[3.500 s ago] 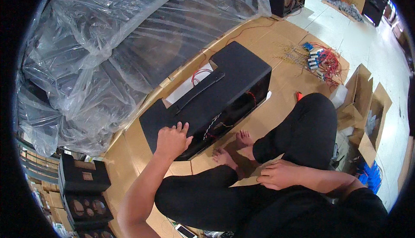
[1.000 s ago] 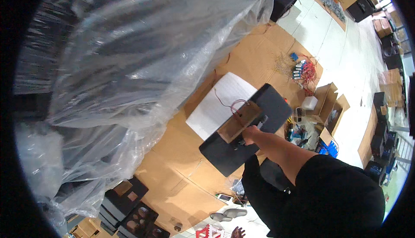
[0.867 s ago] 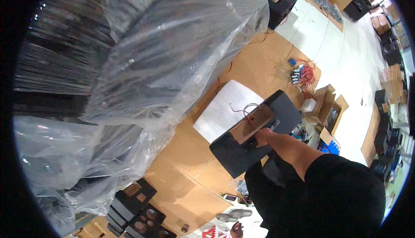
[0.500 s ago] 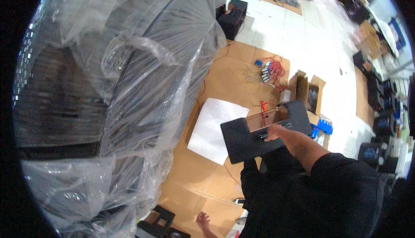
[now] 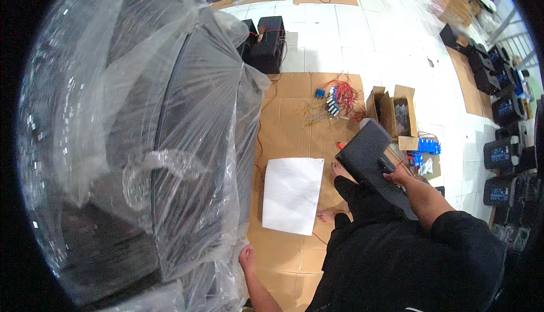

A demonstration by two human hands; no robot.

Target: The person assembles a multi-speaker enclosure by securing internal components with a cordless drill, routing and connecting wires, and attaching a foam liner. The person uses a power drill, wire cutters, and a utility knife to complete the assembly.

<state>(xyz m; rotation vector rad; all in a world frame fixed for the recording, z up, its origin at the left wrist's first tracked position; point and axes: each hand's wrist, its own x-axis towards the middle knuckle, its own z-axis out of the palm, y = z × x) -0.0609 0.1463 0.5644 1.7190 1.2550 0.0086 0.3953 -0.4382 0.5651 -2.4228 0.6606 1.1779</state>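
Observation:
In my right hand (image 5: 398, 175) is a flat black panel (image 5: 365, 149) with a wide notch along one edge. My fingers are closed on it near that notch, and it slants over my legs. My left hand (image 5: 247, 259) is low at the left, right beside the clear plastic sheeting (image 5: 218, 238) that drapes a large dark stack. Its fingers look bent, but they are small and partly turned away; whether they touch or grip the plastic does not show. A white sheet (image 5: 293, 196) lies on the cardboard (image 5: 294, 99) between the stack and my bare feet.
Red wires (image 5: 346, 98) with blue and white connectors lie on the cardboard ahead. An open cardboard box (image 5: 401, 113) stands to their right, near blue parts (image 5: 426, 146). Black boxes (image 5: 267, 45) stand at the far left; several black cases (image 5: 503, 156) line the right side.
The view has shifted. The black panel has swung round to a steeper slant, still in my right hand. My left hand has moved up and left, beside the plastic.

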